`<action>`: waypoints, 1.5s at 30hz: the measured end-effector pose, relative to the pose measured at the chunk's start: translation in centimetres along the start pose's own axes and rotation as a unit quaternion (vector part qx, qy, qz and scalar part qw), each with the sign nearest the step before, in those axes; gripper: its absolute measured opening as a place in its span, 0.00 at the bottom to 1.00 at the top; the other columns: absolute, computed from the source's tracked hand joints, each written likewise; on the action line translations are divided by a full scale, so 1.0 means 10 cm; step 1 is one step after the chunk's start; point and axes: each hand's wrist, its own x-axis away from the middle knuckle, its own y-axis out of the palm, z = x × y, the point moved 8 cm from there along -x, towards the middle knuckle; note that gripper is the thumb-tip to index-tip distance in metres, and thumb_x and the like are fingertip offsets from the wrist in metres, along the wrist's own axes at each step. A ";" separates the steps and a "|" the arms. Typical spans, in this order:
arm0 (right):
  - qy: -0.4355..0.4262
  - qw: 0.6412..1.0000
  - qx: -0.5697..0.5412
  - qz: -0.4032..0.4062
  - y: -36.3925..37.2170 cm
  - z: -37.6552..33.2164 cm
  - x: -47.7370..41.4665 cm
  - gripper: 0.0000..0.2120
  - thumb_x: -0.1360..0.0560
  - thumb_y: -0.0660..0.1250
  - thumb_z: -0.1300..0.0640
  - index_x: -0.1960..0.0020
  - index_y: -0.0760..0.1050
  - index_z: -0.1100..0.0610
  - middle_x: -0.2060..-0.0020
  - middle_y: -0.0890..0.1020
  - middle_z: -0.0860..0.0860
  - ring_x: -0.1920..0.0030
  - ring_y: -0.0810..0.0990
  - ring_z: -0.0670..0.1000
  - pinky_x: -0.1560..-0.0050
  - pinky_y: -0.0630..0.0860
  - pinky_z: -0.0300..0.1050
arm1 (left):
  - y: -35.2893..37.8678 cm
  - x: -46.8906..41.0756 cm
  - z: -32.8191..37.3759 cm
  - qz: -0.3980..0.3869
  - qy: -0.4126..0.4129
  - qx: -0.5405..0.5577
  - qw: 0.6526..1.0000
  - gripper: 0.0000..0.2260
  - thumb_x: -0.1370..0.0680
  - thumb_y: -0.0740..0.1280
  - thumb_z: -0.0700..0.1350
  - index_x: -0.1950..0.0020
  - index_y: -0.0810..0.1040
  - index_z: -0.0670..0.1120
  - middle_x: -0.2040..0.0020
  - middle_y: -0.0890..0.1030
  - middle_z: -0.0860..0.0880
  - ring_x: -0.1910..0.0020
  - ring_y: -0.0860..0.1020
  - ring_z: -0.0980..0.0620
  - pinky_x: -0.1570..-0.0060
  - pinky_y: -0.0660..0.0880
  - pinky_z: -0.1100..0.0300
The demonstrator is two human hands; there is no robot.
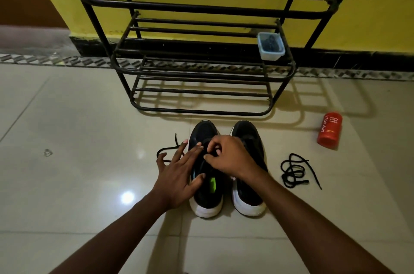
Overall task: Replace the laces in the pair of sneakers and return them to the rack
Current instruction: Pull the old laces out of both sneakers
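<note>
Two black sneakers with white soles stand side by side on the tiled floor, toes toward the rack: the left sneaker (205, 195) and the right sneaker (248, 195). My right hand (228, 156) pinches a black lace at the left sneaker's eyelets. With straight, spread fingers, my left hand (179, 175) rests on the left sneaker's side. The black lace (167, 150) trails out to the left of that shoe. A second black lace (293, 171) lies coiled on the floor to the right of the pair.
A black metal shoe rack (201, 72) stands against the yellow wall just beyond the sneakers. A small pale blue tub (271, 46) with dark contents sits on its right end. An orange bottle (329, 131) lies on the floor at the right.
</note>
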 end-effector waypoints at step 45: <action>0.064 0.980 -0.176 0.067 -0.58 0.35 0.08 0.12 0.19 0.66 0.54 0.58 0.73 0.59 0.70 0.81 0.50 0.72 0.78 0.48 0.66 0.75 0.44 | 0.01 0.04 -0.04 -0.013 -0.009 0.075 0.997 0.32 0.23 0.48 0.69 0.19 0.48 0.63 0.19 0.51 0.63 0.19 0.42 0.59 0.27 0.50 0.35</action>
